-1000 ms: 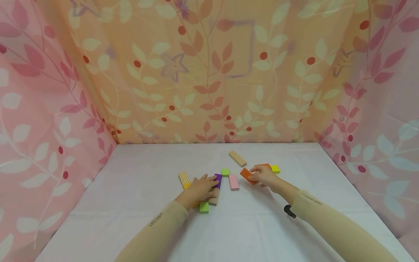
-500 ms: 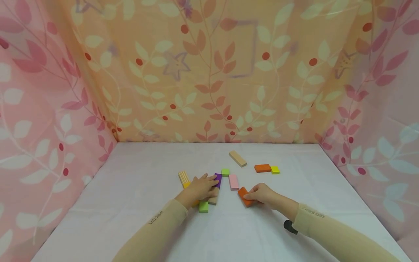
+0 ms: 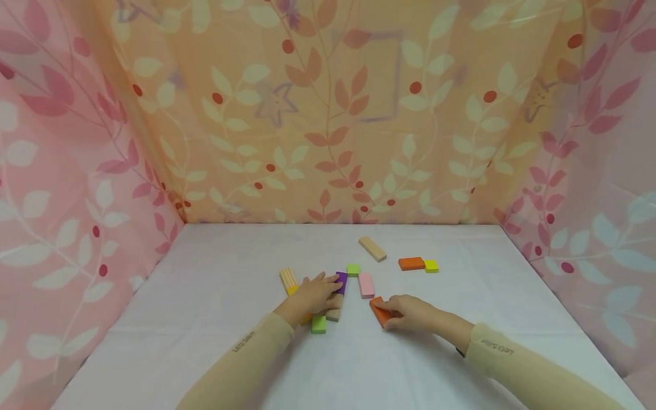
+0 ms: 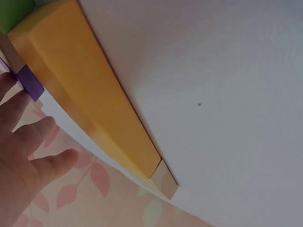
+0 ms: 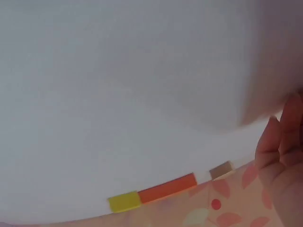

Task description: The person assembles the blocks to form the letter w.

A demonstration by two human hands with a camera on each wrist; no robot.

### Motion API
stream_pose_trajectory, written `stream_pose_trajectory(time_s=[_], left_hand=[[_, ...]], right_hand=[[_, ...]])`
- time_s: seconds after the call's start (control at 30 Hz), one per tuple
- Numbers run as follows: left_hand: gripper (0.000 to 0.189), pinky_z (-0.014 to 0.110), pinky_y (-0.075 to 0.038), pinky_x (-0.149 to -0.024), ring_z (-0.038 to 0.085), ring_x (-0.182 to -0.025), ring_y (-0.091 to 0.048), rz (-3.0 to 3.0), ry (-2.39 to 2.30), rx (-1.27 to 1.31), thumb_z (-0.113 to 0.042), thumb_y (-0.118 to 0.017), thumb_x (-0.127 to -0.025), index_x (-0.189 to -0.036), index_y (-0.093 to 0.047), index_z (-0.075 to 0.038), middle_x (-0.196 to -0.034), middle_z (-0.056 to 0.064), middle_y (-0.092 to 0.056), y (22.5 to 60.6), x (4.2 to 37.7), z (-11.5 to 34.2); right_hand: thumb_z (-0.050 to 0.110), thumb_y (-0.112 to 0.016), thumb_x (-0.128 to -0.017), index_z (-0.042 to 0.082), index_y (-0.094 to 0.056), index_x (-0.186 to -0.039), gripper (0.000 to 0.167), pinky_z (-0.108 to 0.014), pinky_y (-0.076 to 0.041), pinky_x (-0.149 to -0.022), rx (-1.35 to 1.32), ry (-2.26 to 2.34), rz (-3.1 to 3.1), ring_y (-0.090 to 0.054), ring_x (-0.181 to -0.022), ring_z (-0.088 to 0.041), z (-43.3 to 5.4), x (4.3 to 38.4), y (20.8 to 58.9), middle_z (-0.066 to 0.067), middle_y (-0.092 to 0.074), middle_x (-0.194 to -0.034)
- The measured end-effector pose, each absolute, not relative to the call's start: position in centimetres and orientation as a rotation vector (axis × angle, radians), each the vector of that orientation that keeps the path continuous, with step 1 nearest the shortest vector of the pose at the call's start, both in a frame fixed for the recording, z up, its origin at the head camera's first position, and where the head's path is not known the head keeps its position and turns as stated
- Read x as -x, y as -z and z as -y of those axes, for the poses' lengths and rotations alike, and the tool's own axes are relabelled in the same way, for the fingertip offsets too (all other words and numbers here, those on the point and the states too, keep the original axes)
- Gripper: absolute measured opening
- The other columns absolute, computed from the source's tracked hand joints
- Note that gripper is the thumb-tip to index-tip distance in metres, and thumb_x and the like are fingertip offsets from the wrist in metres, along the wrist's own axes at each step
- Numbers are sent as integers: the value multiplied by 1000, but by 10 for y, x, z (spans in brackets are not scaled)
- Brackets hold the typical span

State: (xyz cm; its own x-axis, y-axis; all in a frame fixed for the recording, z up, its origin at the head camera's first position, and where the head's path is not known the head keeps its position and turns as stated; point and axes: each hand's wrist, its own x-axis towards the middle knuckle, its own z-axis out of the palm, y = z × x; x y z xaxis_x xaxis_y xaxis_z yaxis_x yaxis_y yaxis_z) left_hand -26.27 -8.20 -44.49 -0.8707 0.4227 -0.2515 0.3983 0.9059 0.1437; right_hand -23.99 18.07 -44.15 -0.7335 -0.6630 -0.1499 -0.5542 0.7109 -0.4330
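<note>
My right hand (image 3: 412,313) pinches an orange block (image 3: 380,313) between thumb and fingers, low over the table just nearer than the pink block (image 3: 366,285). With fingers spread, my left hand (image 3: 310,297) rests over a row made of a purple block (image 3: 341,277) and a plain wooden block (image 3: 333,314). Under its wrist lies a long yellow block (image 4: 90,90), partly hidden in the head view, with a pale striped piece (image 3: 288,277) at its far end. A green block (image 3: 319,324) sits at the near end. Only part of my right hand shows in the right wrist view.
A second green block (image 3: 353,270) touches the far end of the row area. Farther back lies a bare wooden block (image 3: 372,249). Another orange block (image 3: 411,263) and a yellow block (image 3: 431,266) sit end to end at the right. Patterned curtains (image 3: 328,114) enclose the white table (image 3: 215,256).
My right hand has brought the orange block from beside the other orange block toward me and slightly left, near the pink block. My left hand has stayed in place.
</note>
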Motion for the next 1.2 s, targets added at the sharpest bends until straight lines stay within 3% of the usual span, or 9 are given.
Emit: stream_pose_trajectory(time_s=[0.2, 0.4, 0.8, 0.93, 1.2], left_hand=[[57, 62, -27, -108, 31, -144, -25, -2796, -133, -630, -45, -56, -95, -146, -47, -21, -156, -1, -34, 443, 261, 82], [58, 63, -28, -107, 31, -143, -26, -2795, -119, -635, -45, -57, -95, -145, -48, -20, -155, 0, -35, 441, 260, 80], [58, 62, -27, -108, 30, -144, -25, -2787, -119, -617, -46, -56, -95, -146, -47, -21, -155, -1, -35, 440, 260, 81], [57, 62, -28, -108, 30, -144, -26, -2797, -111, -634, -45, -56, -95, -145, -48, -20, -155, 0, -36, 438, 260, 81], [56, 60, -29, -108, 31, -143, -27, -2804, -31, -675, -44, -60, -94, -143, -51, -18, -153, 2, -38, 435, 262, 77]], right_hand=[[29, -74, -86, -2, -60, -130, 54, -26, -43, -66, 981, 533, -2672, -47, -72, -9, -168, 236, 449, 6, -62, -85], [27, -75, -86, -4, -62, -127, 53, -25, -40, -61, 939, 528, -2703, -46, -66, -9, -157, 234, 447, 9, -56, -72], [25, -75, -85, -7, -66, -120, 47, -25, -42, -61, 949, 535, -2740, -46, -65, -9, -153, 236, 449, 6, -59, -73], [25, -75, -86, -7, -66, -119, 47, -26, -44, -63, 947, 551, -2741, -47, -66, -10, -152, 237, 449, 5, -61, -76], [23, -75, -86, -7, -64, -122, 48, -36, -53, -76, 912, 591, -2732, -54, -76, -13, -151, 235, 448, -6, -70, -96]])
